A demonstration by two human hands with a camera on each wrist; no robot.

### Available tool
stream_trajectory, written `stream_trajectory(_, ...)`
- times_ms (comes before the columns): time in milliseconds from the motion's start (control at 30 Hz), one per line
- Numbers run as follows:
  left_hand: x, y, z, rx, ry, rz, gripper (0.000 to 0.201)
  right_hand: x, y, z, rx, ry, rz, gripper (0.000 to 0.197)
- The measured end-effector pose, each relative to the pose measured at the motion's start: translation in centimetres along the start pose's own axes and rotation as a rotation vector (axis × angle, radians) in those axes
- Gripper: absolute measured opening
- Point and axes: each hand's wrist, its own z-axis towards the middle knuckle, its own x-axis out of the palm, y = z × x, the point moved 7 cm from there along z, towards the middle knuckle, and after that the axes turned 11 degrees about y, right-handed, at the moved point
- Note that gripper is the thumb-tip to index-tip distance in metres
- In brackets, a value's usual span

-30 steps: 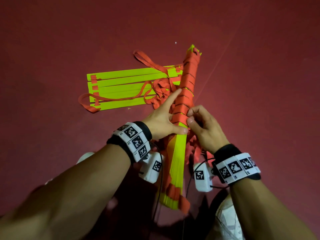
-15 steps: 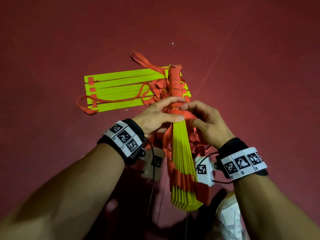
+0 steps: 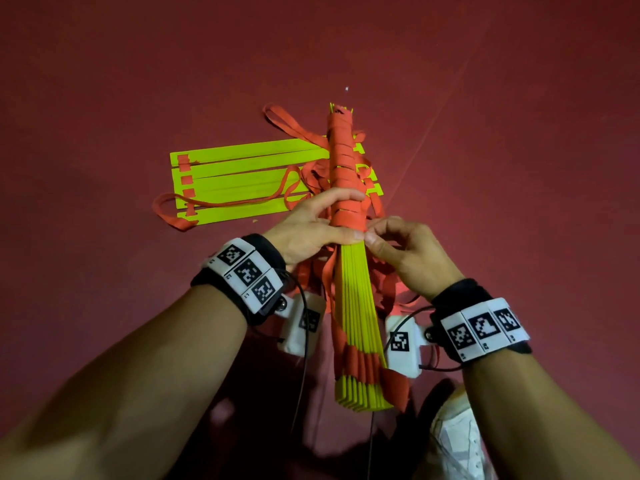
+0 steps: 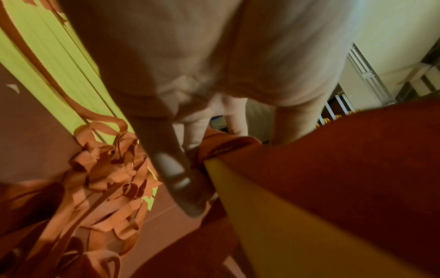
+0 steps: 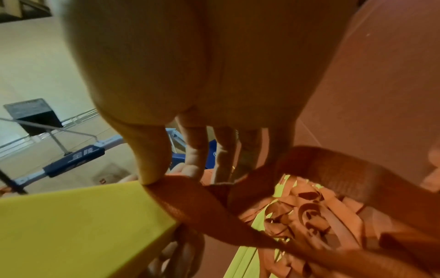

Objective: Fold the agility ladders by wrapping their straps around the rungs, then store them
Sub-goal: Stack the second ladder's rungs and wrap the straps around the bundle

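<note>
Rung bundle point(image 3: 356, 306), half strap-wrapped, is gripped by left hand point(image 3: 308, 230); right hand point(image 3: 405, 251) pinches the strap point(image 5: 202, 203) at the wrapping's edge.

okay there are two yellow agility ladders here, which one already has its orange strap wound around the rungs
The ladder held in both hands: orange strap coils tightly around its far half. The ladder on the floor lies flat, rungs side by side, its straps in loose loops.
</note>
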Motion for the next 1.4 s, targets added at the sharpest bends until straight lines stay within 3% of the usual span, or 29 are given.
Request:
stream_trajectory(167,0.0,0.1,0.1,-0.001,0.018,0.029,0.056,0.0,0.8,-0.3,-0.077,-0.052,0.229,0.013)
stream_trajectory(333,0.4,-0.1,0.1,0.006,0.051,0.053,0.059,-0.5,0.0,-0.3,0.004,-0.111,0.316,0.029)
stream_trajectory(467,0.6,-0.4,0.1,0.009,0.075,0.066,0.059,-0.5,0.1,-0.5,-0.017,-0.153,0.372,0.035)
stream_trajectory(567,0.4,-0.3,0.1,0.003,0.074,0.080,0.059,-0.6,0.3,-0.8,0.006,-0.116,0.317,0.039)
stream_trajectory(767,0.4,-0.3,0.0,0.010,0.068,0.074,0.059,-1.1,-0.1,-0.7,0.000,-0.153,0.300,0.024)
stream_trajectory(900,0.3,0.1,0.1,0.022,0.044,0.024,0.059,-0.4,1.9,-0.8,-0.137,-0.130,-0.039,0.017)
stream_trajectory(1067,-0.1,0.3,0.1,0.014,-0.048,-0.171,0.044,-0.1,2.8,-0.8,-0.156,-0.147,-0.140,0.026)
stream_trajectory(1200,0.0,1.2,0.3,-0.036,-0.115,-0.208,0.052,-0.1,3.8,-1.0,-0.227,-0.111,-0.187,0.036)
stream_trajectory(1300,0.2,1.2,0.2,-0.040,-0.155,-0.269,0.030,-0.1,3.6,-0.3,-0.179,-0.092,-0.196,0.049)
stream_trajectory(1400,0.6,1.0,0.5,-0.042,-0.175,-0.282,0.038,0.7,3.0,0.2,-0.128,-0.023,-0.068,0.051)
